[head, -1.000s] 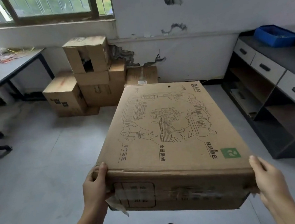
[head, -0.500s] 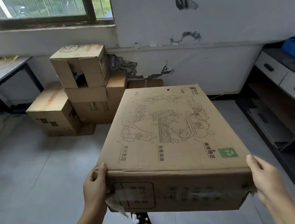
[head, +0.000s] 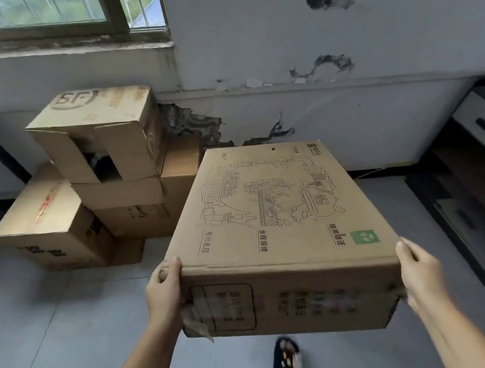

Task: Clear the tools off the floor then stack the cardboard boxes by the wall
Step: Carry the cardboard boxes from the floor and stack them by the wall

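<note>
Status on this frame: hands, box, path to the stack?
Left hand and right hand grip the box, carried level. Stack ahead-left by the wall. Floor between looks bare.

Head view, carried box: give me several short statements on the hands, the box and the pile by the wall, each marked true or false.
1. Both hands, left hand and right hand, grip the printed box at its near corners. True.
2. The printed box rests on the floor. False: it is held in the air.
3. The SF box sits on top of the pile by the wall. True.
4. The SF box is sealed shut. False: a flap on its front gapes open.
5. The green square is near the left hand. False: it lies near the right hand.
</note>
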{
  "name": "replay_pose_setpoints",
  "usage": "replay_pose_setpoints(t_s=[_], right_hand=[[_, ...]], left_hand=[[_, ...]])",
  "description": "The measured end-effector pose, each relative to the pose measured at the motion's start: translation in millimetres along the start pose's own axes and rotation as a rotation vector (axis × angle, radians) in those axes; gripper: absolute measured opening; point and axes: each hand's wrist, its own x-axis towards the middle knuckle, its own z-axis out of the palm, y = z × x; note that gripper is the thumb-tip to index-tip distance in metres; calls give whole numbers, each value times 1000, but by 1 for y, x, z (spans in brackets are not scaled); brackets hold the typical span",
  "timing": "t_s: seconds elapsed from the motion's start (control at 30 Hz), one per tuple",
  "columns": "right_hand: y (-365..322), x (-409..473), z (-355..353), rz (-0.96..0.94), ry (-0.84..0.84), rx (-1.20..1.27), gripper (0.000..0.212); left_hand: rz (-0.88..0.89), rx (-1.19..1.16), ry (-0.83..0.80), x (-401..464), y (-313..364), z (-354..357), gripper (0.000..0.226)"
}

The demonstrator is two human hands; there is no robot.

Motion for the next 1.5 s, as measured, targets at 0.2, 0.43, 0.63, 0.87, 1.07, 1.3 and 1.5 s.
replay_pose_setpoints(t_s=[0.2, 0.43, 0.63, 0.87, 1.07, 1.3, 1.5], right_hand=[[-21, 115, 86, -2, -15, -36, 35], [-29, 232, 173, 82, -55, -48, 37], [3, 285, 246, 171, -39, -53, 33], [39, 342, 316, 203, -95, -87, 26], [97, 345, 328, 291, -110, -162, 31], [99, 345, 330, 293, -144, -187, 29], [38, 315, 326, 163, -295, -512, 60]], left_hand=[[-30, -19, 34, 112, 21, 81, 24], [-72, 18, 70, 225, 27, 159, 22], [-112, -47, 105, 310, 6, 190, 26], [-153, 29, 123, 395, -39, 211, 36], [-200, 161, 113, 415, -87, 205, 28], [-254, 232, 43, 419, -90, 199, 32], [-169, 484, 9, 399, -34, 197, 54]])
